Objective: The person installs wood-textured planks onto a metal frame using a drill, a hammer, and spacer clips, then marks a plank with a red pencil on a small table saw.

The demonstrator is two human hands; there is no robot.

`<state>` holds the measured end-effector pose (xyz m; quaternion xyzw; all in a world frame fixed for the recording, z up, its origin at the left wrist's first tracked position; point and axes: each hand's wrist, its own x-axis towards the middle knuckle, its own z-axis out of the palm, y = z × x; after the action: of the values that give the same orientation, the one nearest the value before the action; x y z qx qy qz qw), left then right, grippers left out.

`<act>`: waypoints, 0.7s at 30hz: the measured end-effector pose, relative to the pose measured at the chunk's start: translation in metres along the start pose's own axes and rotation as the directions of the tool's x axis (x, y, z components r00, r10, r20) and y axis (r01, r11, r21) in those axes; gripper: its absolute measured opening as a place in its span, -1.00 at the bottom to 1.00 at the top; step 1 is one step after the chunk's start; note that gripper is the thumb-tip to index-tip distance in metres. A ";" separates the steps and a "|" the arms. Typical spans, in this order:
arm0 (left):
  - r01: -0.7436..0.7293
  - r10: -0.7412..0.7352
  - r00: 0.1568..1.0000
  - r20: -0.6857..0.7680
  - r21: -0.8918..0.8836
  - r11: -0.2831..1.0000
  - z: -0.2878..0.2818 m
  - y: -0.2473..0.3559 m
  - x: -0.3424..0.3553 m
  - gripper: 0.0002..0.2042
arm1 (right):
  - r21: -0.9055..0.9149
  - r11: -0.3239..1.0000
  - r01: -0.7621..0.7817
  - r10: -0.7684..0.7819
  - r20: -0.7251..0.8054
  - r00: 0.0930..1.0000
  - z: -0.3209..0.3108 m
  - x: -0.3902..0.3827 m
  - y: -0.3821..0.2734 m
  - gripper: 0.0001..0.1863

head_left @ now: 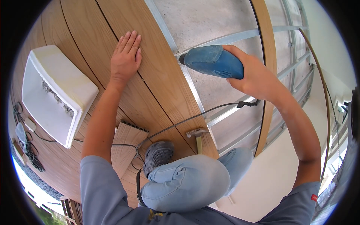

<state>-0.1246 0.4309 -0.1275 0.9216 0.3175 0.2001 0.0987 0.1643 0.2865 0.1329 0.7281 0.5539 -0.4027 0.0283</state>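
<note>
A blue power drill point(215, 62) is gripped in my right hand point(255, 73), its black nose pointing left at the edge of the last laid deck board point(165, 71), where the metal frame runs alongside. Whether a bit touches the metal is too small to tell. Flat on the wood-look boards, fingers stretched out and pointing away, lies my left hand point(125, 56); it holds nothing. The drill's black cable point(195, 114) runs from below my right wrist back across the boards to the left.
Bare metal joists point(240, 36) span gaps over concrete at the right, with a loose board point(267, 75) across them. A hammer point(198, 138) and a board offcut point(125, 144) lie by my shoe. A white tub point(80, 99) rests left; coiled cables point(33, 155) lie beyond it.
</note>
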 end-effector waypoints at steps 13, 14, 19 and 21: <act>0.056 -0.055 0.998 0.026 -0.039 0.998 -0.005 -0.001 0.000 -0.53 | 0.013 0.992 -0.125 0.122 0.122 0.985 -0.006 0.010 -0.021 -0.23; 0.065 -0.064 0.998 0.026 -0.041 0.997 -0.005 -0.001 0.000 -0.53 | 0.019 0.990 -0.138 0.135 0.120 0.984 -0.006 0.010 -0.021 -0.22; 0.072 -0.070 0.996 0.048 -0.040 0.997 -0.005 -0.001 0.000 -0.52 | 0.005 0.989 -0.150 0.148 0.119 0.982 -0.006 0.010 -0.022 -0.21; 0.078 -0.075 0.996 0.053 -0.038 0.996 -0.007 0.000 0.000 -0.51 | -0.027 0.993 -0.117 0.119 0.111 0.987 -0.004 0.009 -0.021 -0.21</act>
<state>-0.1273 0.4313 -0.1213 0.9115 0.3458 0.1787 0.1331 0.1501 0.3038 0.1385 0.7355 0.5114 -0.4351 0.0907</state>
